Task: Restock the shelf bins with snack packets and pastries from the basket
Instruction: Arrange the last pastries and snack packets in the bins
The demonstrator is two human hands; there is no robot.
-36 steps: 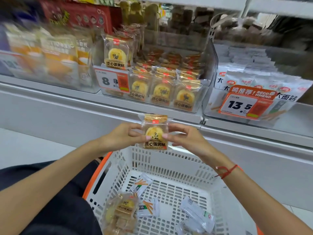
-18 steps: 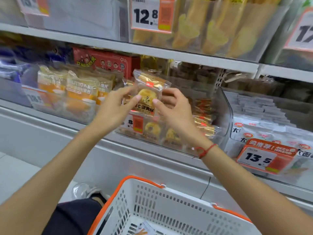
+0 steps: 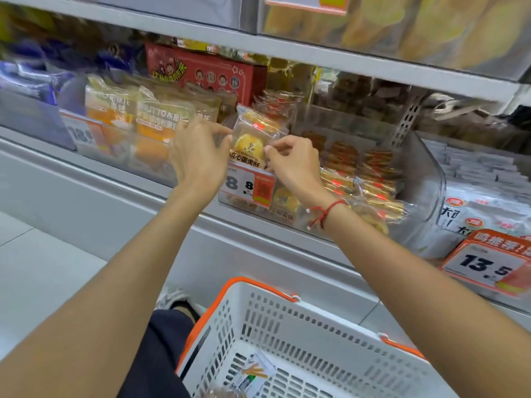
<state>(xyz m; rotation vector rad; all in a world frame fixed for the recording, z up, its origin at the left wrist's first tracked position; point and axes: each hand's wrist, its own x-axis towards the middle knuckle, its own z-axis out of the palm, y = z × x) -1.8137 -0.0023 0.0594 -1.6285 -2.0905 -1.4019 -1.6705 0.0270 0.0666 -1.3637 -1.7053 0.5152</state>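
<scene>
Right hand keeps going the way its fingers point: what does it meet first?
Likely the clear-wrapped yolk pastry packet that the right hand already pinches; past it, the left hand on the packet's other edge. Depth is unclear from this single view.

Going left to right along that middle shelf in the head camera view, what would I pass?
Orange bread packets → left hand → egg yolk pastry packet → right hand → clear pastry bin → white snack packets.
</scene>
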